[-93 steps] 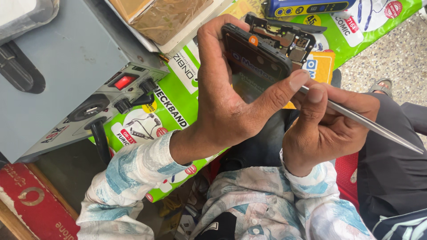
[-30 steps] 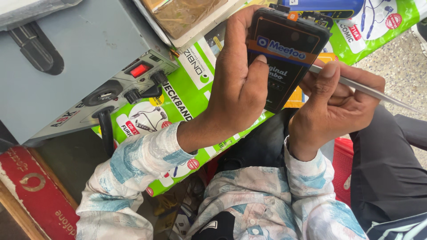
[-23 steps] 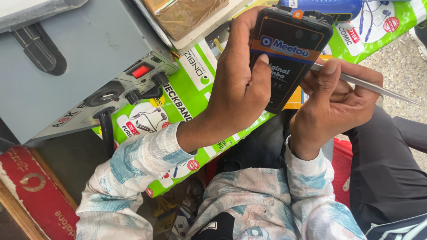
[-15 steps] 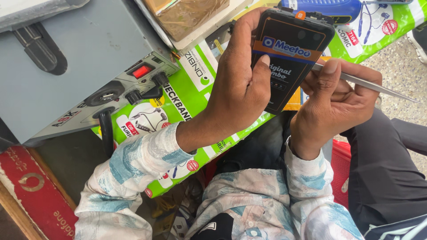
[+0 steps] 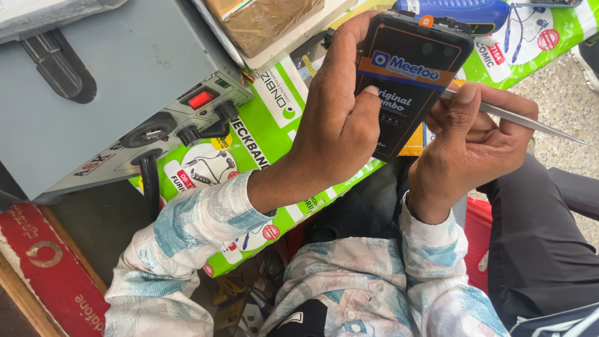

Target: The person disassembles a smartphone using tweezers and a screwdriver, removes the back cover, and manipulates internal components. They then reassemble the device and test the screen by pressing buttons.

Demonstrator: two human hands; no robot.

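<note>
Left hand (image 5: 340, 118) wrapped around the left edge of a black phone battery (image 5: 409, 81) with an orange band; thumb lies across its printed face, other fingers curl behind. Battery held up, tilted, above the person's lap and in front of the green printed boxes (image 5: 262, 137).

Right hand (image 5: 471, 146) closed around metal tweezers (image 5: 530, 122); thumb presses on the shaft near the battery's right edge, the fingers fold under it. One end of the tweezers sticks out to the right past the hand; the other end is hidden behind the thumb and battery, so contact with the battery cannot be told.

Both arms in patterned white and blue sleeves (image 5: 187, 243). Dark trousers (image 5: 543, 243) at right.

Left of the hands: a grey metal power unit (image 5: 125, 81) with a red switch (image 5: 201, 98) and black knobs (image 5: 187, 134), a black cable (image 5: 150, 184) running down from its front. A blue device (image 5: 462, 12) lies at the top edge, just above the battery. A brown wrapped package (image 5: 262, 19) sits at top centre. A red board (image 5: 43, 262) shows at lower left.
</note>
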